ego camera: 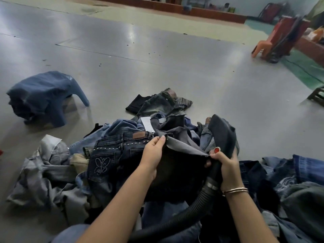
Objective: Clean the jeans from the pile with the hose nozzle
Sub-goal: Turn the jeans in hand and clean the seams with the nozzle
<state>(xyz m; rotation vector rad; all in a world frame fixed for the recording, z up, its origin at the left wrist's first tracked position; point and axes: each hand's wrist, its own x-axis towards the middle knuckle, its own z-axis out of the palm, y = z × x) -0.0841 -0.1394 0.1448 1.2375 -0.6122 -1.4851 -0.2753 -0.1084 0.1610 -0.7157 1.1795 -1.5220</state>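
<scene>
Dark jeans (pixel 177 155) between both hands

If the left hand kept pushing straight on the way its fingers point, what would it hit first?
The left hand pinches the dark jeans' edge, fingers pointing up and right. Straight on, it would probably first meet more of that fabric, then the hose nozzle; depth is unclear.

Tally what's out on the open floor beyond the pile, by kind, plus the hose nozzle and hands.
Blue stools draped in denim: 1
Orange plastic chairs: 1
Hose nozzles: 1
Hands: 2, left hand and right hand
Total: 5
</scene>
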